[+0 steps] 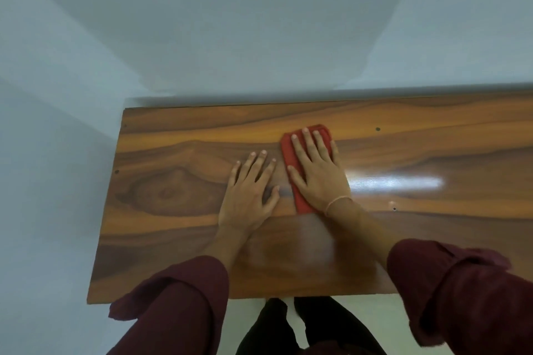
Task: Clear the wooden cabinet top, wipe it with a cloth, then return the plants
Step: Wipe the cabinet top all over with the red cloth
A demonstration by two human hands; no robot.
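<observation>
1. The wooden cabinet top (173, 153) fills the middle of the view. Its glossy brown grain runs left to right, and its far edge sits against a pale wall (259, 23).
2. A red cloth (288, 150), folded into a long narrow pad, lies flat on the cabinet top slightly right of centre, with its length pointing away from the person.
3. The right grip (317, 179), a bare hand, lies palm down on the cloth. Its fingers (305, 141) are straight and slightly fanned and press the fabric onto the wood. Red shows past the fingertips, along the thumb side and at the heel of the palm.
4. A thin pale band (337, 202) circles the right wrist.
5. The left grip (248, 193) rests palm down on bare wood just beside the cloth. Its fingers (261, 161) are spread flat and hold nothing, and the thumb reaches towards the cloth's near end.
6. Both forearms come out of rolled dark maroon sleeves, the left sleeve (178, 302) and the right sleeve (461, 291), at the near edge of the top.
7. A bright streak of glare (395, 181) lies on the wood to the right of the right grip.
8. Small dark dots mark the surface, one at the far right (378, 129) and one near the left edge (116, 171).
9. Dark trouser legs (288, 331) show below the near edge.
</observation>
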